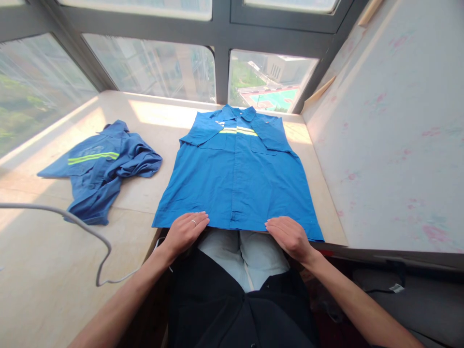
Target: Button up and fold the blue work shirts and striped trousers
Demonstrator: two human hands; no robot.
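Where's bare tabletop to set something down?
Largest: tabletop front left, between grey cable and left forearm. Narrower: gap between crumpled shirt and spread shirt, back toward the window frame. Crowded: the middle, under spread shirt, left hand and right hand at its near edge; narrow strip beside wall.

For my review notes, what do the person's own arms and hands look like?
Both forearms are bare, with no sleeves visible on them. The left hand wears a thin ring; the right hand shows none. Neither is gloved.
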